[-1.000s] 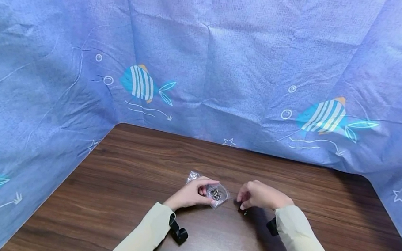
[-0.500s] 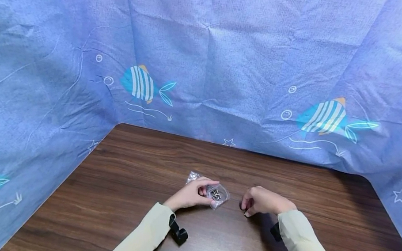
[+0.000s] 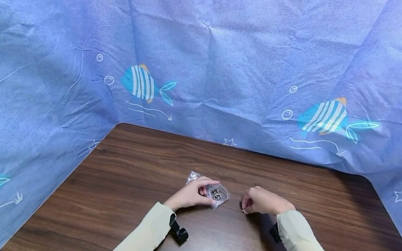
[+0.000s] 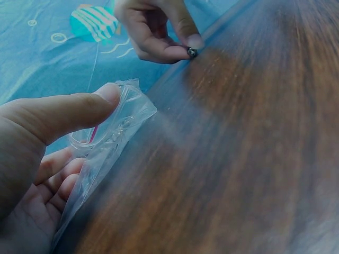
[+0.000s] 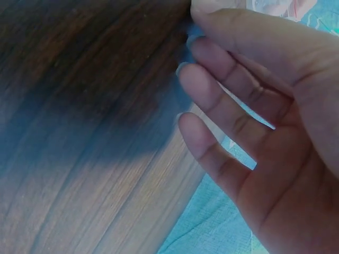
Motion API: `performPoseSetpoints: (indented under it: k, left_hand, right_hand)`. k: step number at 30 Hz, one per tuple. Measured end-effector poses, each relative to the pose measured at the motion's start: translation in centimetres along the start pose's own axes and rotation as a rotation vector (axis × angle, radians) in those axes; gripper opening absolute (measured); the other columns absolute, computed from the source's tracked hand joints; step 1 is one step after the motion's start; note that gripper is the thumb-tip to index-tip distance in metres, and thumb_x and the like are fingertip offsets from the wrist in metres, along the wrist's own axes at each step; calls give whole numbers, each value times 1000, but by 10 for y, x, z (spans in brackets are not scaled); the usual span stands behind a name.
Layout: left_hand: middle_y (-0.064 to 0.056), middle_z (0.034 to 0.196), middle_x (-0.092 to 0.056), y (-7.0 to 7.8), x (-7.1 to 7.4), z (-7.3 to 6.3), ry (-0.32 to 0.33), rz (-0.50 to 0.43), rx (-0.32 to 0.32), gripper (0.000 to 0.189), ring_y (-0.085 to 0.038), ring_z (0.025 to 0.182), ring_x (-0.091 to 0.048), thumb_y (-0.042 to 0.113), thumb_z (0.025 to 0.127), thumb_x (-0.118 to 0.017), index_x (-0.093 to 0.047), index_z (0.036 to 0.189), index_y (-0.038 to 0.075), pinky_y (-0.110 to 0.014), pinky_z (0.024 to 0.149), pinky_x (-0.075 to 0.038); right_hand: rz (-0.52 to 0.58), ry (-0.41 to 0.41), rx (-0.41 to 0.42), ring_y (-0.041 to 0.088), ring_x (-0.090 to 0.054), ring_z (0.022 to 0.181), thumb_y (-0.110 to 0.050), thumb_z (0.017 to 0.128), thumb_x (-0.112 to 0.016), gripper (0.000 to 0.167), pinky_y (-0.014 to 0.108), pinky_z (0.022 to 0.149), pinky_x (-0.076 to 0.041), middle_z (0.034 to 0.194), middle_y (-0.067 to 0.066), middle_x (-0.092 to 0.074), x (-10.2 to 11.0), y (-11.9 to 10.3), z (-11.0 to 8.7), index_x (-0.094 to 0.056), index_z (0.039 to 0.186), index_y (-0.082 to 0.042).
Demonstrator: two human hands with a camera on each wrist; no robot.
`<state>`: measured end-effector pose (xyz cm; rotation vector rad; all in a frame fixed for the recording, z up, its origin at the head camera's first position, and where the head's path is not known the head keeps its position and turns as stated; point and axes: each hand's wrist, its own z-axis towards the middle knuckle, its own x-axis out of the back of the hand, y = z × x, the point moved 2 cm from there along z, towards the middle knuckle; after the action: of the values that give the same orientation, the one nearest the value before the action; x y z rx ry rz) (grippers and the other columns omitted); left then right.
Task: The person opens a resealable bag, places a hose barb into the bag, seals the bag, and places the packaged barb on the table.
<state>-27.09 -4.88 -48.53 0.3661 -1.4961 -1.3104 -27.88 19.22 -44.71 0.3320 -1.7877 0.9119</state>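
Note:
My left hand (image 3: 188,195) holds a clear plastic bag (image 4: 114,140) by its mouth, thumb on one side and fingers on the other, so the mouth gapes. Several small shiny metal pieces (image 3: 216,195) lie inside the bag; their exact kind is too small to tell. To the right of the bag, my right hand (image 3: 262,200) pinches a small dark metal piece (image 4: 192,52) between thumb and index finger, just above the table. In the right wrist view the other fingers (image 5: 198,87) are loosely bent, and the pinched piece is out of sight.
Crinkled clear plastic (image 3: 194,176) with silvery bits shows behind my left hand; whether it belongs to the same bag I cannot tell. The dark wooden table (image 3: 123,201) reaches back to a blue fish-patterned curtain (image 3: 211,64). Black straps (image 3: 178,231) sit at the wrists.
My right hand has shifted slightly right and nearer; the small metal piece seen on the table by its fingers is now pinched at the fingertips. My left hand and the bag stay still.

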Motion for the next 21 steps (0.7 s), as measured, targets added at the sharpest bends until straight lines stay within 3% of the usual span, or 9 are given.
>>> performPoseSetpoints:
  k: [6, 16, 21]
  left_hand:
    - [-25, 107, -57, 17, 6, -5, 2, -27, -17, 57, -41, 82, -52, 4, 79, -76, -55, 130, -6, -21, 70, -42]
    - [-25, 111, -58, 20, 7, -7, 2, -25, -8, 57, -41, 83, -54, 4, 79, -76, -55, 131, -4, -18, 70, -41]
    - [-26, 110, -58, 15, 5, -5, 0, -22, -6, 57, -42, 84, -53, 3, 78, -75, -55, 131, -4, -18, 69, -40]
  right_hand:
    - [-49, 26, 52, -5, -46, 59, -4, 77, -72, 9, 16, 55, -43, 66, -12, -63, -1, -2, 3, -71, 73, -12]
    - [-27, 40, 27, -5, -47, 59, -7, 81, -71, 10, 16, 56, -43, 69, -12, -65, 4, 0, 9, -72, 74, -13]
    - [-48, 56, 40, -5, -49, 62, -8, 82, -71, 10, 17, 60, -46, 72, -11, -67, 8, -1, 12, -72, 75, -14]
